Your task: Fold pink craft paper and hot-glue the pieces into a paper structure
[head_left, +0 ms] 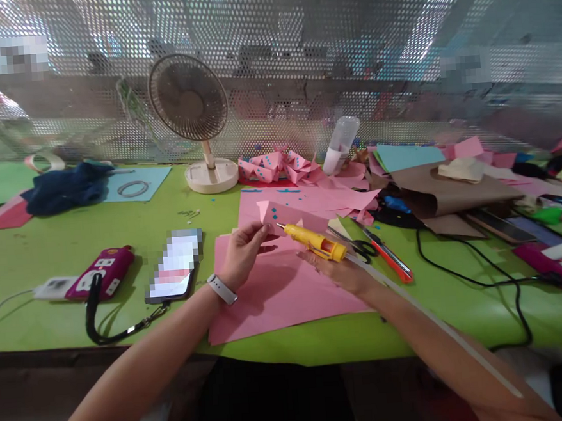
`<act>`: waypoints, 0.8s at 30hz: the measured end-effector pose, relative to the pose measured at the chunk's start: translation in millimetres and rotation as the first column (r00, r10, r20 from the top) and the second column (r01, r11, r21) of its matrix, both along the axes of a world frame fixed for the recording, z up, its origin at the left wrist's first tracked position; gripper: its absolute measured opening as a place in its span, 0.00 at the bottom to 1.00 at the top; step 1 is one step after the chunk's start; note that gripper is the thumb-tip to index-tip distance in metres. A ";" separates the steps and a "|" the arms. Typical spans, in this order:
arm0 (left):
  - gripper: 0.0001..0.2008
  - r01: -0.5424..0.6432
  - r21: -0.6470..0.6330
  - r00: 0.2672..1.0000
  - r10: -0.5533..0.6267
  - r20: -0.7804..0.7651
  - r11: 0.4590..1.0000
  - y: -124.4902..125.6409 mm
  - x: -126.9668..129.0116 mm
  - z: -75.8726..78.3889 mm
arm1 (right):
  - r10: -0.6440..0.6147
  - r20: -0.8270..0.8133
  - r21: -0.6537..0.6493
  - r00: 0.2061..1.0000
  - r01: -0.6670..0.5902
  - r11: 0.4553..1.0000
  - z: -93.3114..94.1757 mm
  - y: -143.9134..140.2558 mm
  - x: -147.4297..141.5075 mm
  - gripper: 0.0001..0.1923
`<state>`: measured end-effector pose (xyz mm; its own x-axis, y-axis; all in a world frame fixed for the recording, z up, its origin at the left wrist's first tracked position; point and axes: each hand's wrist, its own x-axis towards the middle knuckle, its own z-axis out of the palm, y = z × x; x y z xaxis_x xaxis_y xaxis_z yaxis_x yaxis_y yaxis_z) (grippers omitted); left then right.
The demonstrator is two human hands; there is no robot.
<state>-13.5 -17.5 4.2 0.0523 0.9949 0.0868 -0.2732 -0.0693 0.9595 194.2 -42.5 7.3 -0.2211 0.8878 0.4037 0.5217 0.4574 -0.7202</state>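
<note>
Right hand (340, 272) closed around yellow glue gun (316, 242), nozzle at the folded pink piece (281, 215), frame centre. Left hand (243, 251) pinches that piece over the big pink sheet (277, 294). Gluing looks mid-way: one piece in hand, decorated pink strips (278, 167) already piled further back. Clear bottle (340, 145) leans behind, contents can't tell. Fan (192, 114) upper left.

Left hand (242, 250) pinching; right hand (336, 269) gripping.

No legible text or labels anywhere
</note>
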 end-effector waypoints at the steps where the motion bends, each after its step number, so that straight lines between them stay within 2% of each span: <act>1: 0.17 0.000 0.004 1.000 0.000 0.002 1.000 -0.1 0.0 -0.1 | 0.003 -0.017 -0.021 1.000 -0.004 1.000 -2.3 1.7 0.5 0.15; 5: 0.16 0.011 0.016 1.000 -0.011 -0.001 1.000 0.1 -0.5 -0.8 | 0.006 -0.106 -0.124 0.994 -0.020 0.992 -8.6 7.6 1.6 0.15; 11: 0.15 0.015 0.008 1.000 -0.015 0.009 1.000 0.3 0.3 -1.4 | 0.019 -0.122 -0.141 0.992 -0.037 0.989 -5.5 4.9 1.0 0.14; 18: 0.16 -0.024 -0.072 0.998 0.028 0.058 0.997 -2.9 1.3 4.1 | 0.025 -0.010 -0.010 1.000 -0.025 1.000 -2.0 2.8 1.9 0.09; 24: 0.14 -0.066 -0.121 0.990 0.080 0.117 0.990 -3.9 2.9 4.9 | -0.012 0.028 0.032 1.000 0.011 0.999 5.8 0.3 -1.0 0.08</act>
<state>-10.6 -21.4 9.1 -0.0244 0.9993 -0.0290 -0.3860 0.0173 0.9223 193.2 -42.2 13.1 -0.2229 0.8769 0.4259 0.5468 0.4741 -0.6901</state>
